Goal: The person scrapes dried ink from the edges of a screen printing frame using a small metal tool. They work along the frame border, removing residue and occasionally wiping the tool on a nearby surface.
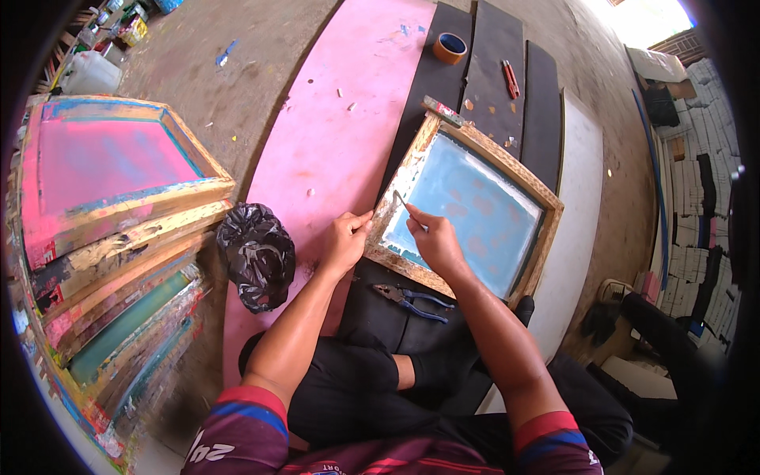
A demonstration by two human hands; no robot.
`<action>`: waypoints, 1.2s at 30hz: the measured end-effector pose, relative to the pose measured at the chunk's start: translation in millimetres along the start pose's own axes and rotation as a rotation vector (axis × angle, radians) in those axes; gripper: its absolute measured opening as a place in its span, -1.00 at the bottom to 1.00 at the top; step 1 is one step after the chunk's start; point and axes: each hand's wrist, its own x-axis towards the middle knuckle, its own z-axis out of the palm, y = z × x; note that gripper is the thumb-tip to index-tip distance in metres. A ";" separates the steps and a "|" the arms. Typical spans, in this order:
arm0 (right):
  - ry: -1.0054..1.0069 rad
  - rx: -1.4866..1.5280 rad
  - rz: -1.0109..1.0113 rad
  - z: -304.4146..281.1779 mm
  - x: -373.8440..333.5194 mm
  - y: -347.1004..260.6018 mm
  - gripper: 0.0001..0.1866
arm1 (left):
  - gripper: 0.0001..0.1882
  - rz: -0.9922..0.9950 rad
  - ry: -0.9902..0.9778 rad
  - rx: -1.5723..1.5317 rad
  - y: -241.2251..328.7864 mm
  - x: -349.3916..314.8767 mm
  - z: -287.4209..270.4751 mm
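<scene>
A wooden-framed screen (475, 214) with light blue mesh lies tilted in front of me, its wood worn and paint-stained. My right hand (434, 237) reaches over its left part, fingers closed on a thin dark tool with a bent tip (398, 198), which meets the inner edge of the left frame bar. My left hand (347, 240) is at the outer side of that bar, thumb and forefinger pinched against the wood; whether something small is between them cannot be made out. Pliers with blue handles (423, 304) lie just below the frame.
A black plastic bag (255, 257) sits left of my left forearm on a pink board (332, 87). Paint-stained screens (119, 158) are stacked at left. Beyond the frame are a tape roll (450, 48) and a red box cutter (511, 80). Stacked pale material (697, 190) stands far right.
</scene>
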 end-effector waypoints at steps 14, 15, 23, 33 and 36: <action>0.048 -0.376 -0.217 3.1 -6.1 18.8 -0.46 | -0.68 -0.023 -0.033 0.031 -2.4 -0.5 -8.0; -0.008 -0.133 -0.126 5.5 -2.2 22.5 -0.46 | -0.68 -0.027 -0.037 0.024 -1.7 -0.4 -7.8; 0.032 0.259 -0.136 7.3 5.4 30.5 -0.52 | -0.67 -0.028 -0.055 -0.064 1.6 -1.6 -9.8; 0.129 -0.076 -0.167 -12.4 1.7 12.1 -0.60 | -0.68 -0.033 -0.048 -0.091 -2.6 3.2 -6.5; 0.052 -0.131 0.016 -26.1 -4.7 -21.2 -0.62 | -0.69 -0.028 -0.029 -0.066 -6.8 1.6 -9.2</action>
